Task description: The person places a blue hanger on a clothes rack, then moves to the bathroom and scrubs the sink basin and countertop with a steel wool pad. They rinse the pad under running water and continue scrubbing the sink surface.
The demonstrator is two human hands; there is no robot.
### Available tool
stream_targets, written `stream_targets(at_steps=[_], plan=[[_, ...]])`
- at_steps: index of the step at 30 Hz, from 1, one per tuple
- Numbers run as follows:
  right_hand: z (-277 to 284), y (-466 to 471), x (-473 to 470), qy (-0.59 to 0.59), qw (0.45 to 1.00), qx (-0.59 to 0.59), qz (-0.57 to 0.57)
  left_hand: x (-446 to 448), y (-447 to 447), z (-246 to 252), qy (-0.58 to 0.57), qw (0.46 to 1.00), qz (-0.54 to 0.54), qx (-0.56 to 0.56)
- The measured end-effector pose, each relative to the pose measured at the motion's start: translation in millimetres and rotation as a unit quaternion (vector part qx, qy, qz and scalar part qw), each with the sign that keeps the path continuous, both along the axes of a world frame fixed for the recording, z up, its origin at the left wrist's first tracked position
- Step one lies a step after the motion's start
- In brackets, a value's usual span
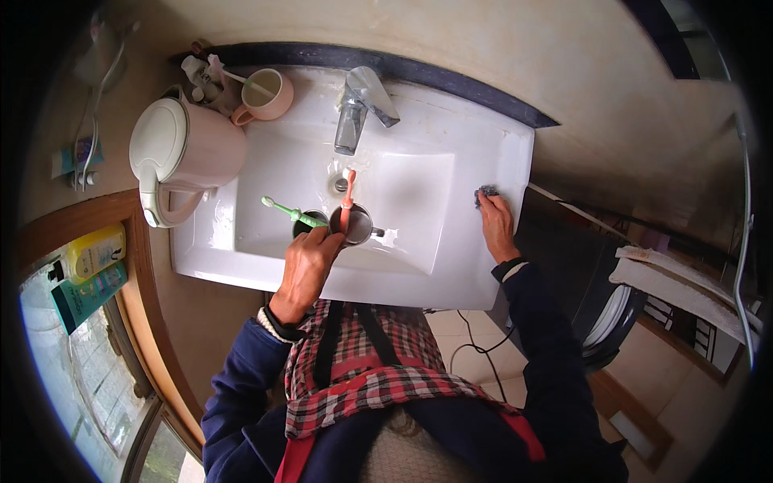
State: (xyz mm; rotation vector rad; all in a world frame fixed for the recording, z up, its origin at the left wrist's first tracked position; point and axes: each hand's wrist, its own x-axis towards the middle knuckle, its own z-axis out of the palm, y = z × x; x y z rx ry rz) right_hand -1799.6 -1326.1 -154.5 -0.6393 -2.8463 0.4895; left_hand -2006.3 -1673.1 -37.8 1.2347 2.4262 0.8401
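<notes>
My left hand [311, 265] grips two metal cups over the front of the white washbasin [477, 145]. A green toothbrush [294, 214] leans out of the left, dark-looking cup [302, 224]; a coral-red toothbrush [347, 202] stands in the right cup [360, 224], whose handle points right. On the basin's right rim, my right hand [498, 223] has its fingertips on a grey scouring pad, seemingly steel wool [485, 193]. Behind the cups are the drain [342, 185] and the chrome faucet [356, 111].
A pink electric kettle [211, 145] occupies the basin's left corner. Behind it are a pink mug [275, 99] with a toothbrush and several toiletries [208, 81]. Yellow [99, 250] and teal [90, 296] containers stand at the window, left. Towels [676, 284] hang at right.
</notes>
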Motion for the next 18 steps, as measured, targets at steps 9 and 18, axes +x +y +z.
stream_targets(at_steps=[9,18], plan=[[-40.0,32.7,-153.5,0.032,0.96,0.186,-0.206,2.5,-10.2,-0.3,0.028,0.999,-0.018,-0.02],[-39.8,-68.8,-230.1,0.093,0.993,0.063,0.042,-1.6,-34.6,9.0,0.018,0.999,-0.025,-0.042]])
